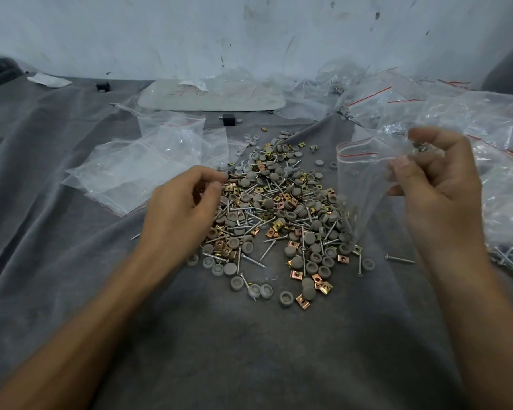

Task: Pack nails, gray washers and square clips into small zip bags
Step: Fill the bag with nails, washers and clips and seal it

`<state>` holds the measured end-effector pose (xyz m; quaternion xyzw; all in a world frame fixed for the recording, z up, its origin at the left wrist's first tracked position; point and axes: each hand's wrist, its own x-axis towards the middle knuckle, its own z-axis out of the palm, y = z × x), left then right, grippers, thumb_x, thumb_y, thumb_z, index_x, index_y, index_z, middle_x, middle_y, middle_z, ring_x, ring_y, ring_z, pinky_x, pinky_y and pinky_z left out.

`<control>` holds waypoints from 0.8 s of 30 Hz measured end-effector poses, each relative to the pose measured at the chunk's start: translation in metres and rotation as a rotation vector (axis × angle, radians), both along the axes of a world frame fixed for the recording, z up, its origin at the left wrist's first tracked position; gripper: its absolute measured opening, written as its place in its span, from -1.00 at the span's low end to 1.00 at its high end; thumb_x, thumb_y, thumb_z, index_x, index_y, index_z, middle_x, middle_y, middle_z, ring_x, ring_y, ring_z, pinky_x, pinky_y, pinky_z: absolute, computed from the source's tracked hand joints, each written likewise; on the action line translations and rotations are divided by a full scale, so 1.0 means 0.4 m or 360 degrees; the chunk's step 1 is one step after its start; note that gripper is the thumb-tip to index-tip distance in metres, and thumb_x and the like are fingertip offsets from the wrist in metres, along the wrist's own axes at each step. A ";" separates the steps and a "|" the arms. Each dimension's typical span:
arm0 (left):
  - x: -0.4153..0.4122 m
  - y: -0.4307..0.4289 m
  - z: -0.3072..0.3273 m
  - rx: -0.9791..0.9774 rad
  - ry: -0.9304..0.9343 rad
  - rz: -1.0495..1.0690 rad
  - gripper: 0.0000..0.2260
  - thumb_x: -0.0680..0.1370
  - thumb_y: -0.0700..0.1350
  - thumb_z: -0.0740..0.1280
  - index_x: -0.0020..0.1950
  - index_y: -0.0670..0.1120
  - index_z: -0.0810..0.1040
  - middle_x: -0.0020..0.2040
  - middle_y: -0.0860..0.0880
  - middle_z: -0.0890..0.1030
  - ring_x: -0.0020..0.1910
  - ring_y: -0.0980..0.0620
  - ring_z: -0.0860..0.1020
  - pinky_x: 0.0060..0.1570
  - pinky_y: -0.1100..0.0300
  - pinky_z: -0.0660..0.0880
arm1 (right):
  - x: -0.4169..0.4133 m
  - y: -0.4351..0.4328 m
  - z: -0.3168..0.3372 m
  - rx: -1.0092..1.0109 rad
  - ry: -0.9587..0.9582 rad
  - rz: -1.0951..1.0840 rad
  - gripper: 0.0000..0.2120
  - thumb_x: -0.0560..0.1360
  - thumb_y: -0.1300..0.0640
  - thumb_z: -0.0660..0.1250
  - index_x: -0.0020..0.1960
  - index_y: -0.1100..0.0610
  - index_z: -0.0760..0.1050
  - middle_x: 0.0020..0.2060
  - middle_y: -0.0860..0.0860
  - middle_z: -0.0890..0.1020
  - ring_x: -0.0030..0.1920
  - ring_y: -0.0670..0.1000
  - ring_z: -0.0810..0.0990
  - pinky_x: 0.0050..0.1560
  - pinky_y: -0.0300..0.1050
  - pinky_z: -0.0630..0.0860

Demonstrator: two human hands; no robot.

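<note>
A wrinkled gray cloth point(57, 202) covers the surface below a stained, whitish wall point(190, 34).

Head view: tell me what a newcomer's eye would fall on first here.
First comes the mixed heap of silver nails, round gray washers and brass-coloured square clips, spread mid-frame on the gray cloth. Right of it, the right hand pinches a clear plastic zip bag with a red stripe that hangs over the heap's edge. The left hand has its curled fingers at the heap's left side, with crumpled clear bags behind it.
</note>
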<state>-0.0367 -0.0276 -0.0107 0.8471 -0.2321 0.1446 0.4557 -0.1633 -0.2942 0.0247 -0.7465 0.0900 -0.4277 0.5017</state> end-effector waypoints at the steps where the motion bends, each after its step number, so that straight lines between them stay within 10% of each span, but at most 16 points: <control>1: 0.004 0.005 0.001 -0.0025 0.0006 0.0030 -0.89 0.63 -0.03 0.32 0.08 0.10 0.63 -0.21 0.22 0.62 -0.26 0.21 0.55 -0.30 0.31 0.39 | -0.001 0.000 0.000 0.0037 -0.0006 -0.0015 -0.72 0.58 0.08 0.32 0.14 -0.29 0.47 -0.19 -0.09 0.59 -0.15 -0.04 0.59 -0.19 -0.07 0.56; 9: -0.012 0.002 0.005 0.0507 -0.0175 -0.0313 -0.96 0.55 -0.05 0.38 -0.05 0.09 0.62 -0.26 0.15 0.59 -0.23 0.16 0.54 -0.23 0.18 0.44 | 0.002 0.016 -0.001 0.0016 0.0045 -0.0038 -0.76 0.57 0.05 0.32 0.12 -0.29 0.48 -0.22 -0.13 0.60 -0.19 0.03 0.59 -0.24 -0.04 0.55; 13: -0.012 -0.004 -0.009 0.0897 -0.0269 -0.0328 -0.79 0.60 -0.09 0.31 0.21 0.06 0.62 0.08 0.07 0.60 0.10 0.04 0.51 0.05 0.06 0.48 | 0.007 0.028 -0.009 -0.0029 0.0070 0.0029 -0.76 0.60 0.12 0.32 0.15 -0.22 0.48 -0.18 -0.09 0.63 -0.16 0.04 0.62 -0.19 0.00 0.57; 24: 0.002 0.005 -0.012 0.0997 -0.0198 -0.0220 -0.70 0.63 0.01 0.29 0.36 0.07 0.51 0.25 0.02 0.53 0.23 -0.04 0.50 0.17 0.07 0.42 | 0.010 0.052 -0.023 -0.0035 0.0120 0.0302 -0.77 0.63 0.19 0.31 0.13 -0.15 0.50 -0.12 0.10 0.62 -0.21 0.02 0.54 -0.26 -0.18 0.48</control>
